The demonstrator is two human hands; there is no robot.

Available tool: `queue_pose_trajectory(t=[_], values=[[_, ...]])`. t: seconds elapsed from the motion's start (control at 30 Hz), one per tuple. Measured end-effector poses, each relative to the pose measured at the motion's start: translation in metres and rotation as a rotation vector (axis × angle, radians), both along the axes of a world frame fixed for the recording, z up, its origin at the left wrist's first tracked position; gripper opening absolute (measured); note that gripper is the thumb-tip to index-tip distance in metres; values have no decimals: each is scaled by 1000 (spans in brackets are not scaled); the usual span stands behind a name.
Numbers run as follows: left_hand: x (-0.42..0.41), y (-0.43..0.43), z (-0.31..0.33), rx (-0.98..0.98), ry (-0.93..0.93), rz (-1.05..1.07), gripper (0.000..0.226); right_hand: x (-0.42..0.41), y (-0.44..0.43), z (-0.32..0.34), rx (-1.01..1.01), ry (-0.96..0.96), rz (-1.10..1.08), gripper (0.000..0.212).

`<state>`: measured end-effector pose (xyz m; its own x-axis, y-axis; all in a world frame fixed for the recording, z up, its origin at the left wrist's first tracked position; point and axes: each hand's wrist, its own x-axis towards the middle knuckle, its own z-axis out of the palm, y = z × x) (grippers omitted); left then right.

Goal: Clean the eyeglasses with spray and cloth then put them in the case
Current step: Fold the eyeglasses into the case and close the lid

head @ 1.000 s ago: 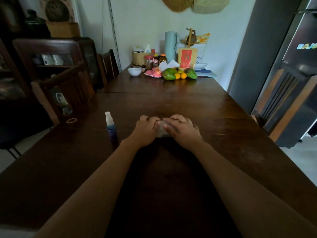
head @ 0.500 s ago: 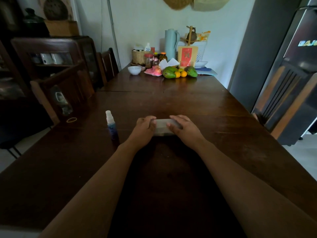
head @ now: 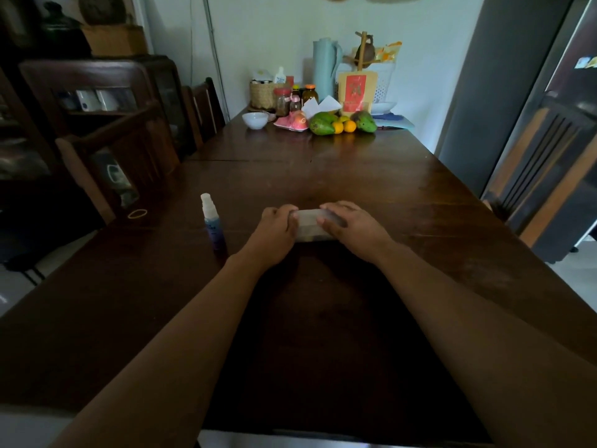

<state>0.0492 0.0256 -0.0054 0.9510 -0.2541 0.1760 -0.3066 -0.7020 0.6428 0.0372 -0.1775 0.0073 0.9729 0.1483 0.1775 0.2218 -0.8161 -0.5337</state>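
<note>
A grey translucent eyeglass case (head: 309, 225) lies closed on the dark wooden table (head: 371, 195), straight ahead of me. My left hand (head: 277, 232) grips its left end, fingers curled over the top edge. My right hand (head: 350, 226) holds its right end, fingers bent over the lid and the thumb on the near side. A small blue spray bottle (head: 213, 223) with a white nozzle stands upright to the left of my left hand. I see neither the eyeglasses nor the cloth.
A yellow rubber band (head: 137, 214) lies near the table's left edge. At the far end sit a white bowl (head: 255, 119), green and orange fruit (head: 339, 123), jars, a basket and a pale blue flask (head: 324, 71). Wooden chairs (head: 126, 156) line the left; another chair (head: 546, 166) stands at the right.
My hands, which met over the middle of the case, have slid apart to its two ends, baring its grey lid. The spray bottle has not moved.
</note>
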Motion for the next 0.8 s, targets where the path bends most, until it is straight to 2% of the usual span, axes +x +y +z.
queue_pose_trajectory(t=[0.1,0.2,0.4,0.53,0.63,0.8], values=[[-1,4,7,114,21,-16,46,7,-2,25,-210,32,67,51],[2,9,12,192,60,-26,46,9,2,39,-288,32,136,49],[8,-1,21,281,58,-6,43,1,7,36,-256,9,130,47],[8,-7,11,254,1,31,36,-3,10,16,-166,-65,96,46],[9,-5,13,245,11,14,34,0,10,19,-170,-49,101,46],[2,-4,15,229,38,26,44,-3,13,19,-208,-14,58,49]])
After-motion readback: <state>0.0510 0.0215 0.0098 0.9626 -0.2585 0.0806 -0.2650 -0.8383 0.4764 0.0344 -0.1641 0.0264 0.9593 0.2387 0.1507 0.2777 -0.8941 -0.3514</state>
